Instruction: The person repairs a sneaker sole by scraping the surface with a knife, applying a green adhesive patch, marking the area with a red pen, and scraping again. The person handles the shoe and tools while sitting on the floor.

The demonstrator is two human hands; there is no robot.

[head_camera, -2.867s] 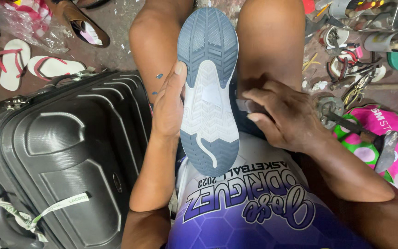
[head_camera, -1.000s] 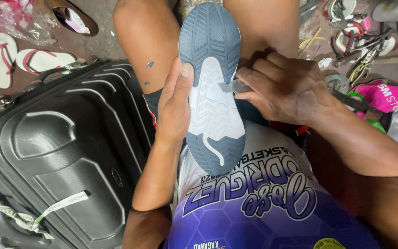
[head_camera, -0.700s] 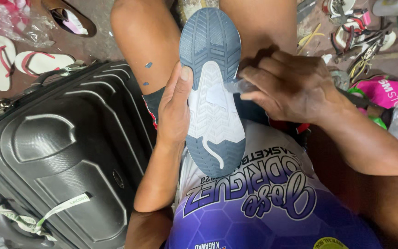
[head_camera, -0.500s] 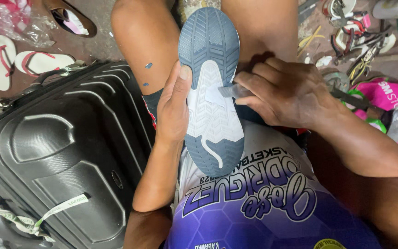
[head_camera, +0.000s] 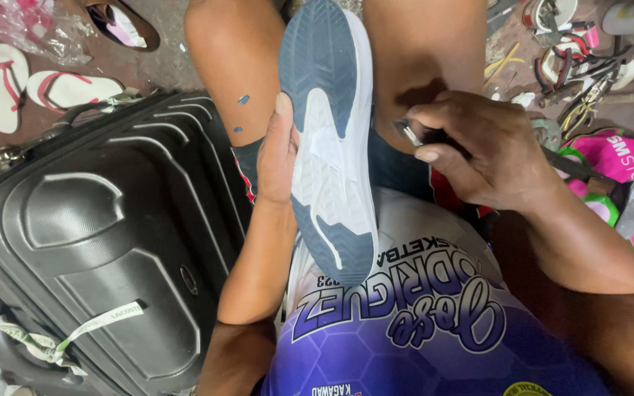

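Head camera looks down on a sports shoe (head_camera: 329,139) standing sole-up between the person's bare knees, its blue and white sole facing the lens. Left hand (head_camera: 279,158) lies flat along the shoe's left edge, fingers closed around it. Right hand (head_camera: 482,158), just beside the shoe's right edge, pinches a small metal tool (head_camera: 408,133) between thumb and forefinger. Beside the left knee a black suitcase (head_camera: 104,242) lies on the floor, with white flip-flops (head_camera: 34,88) beyond it.
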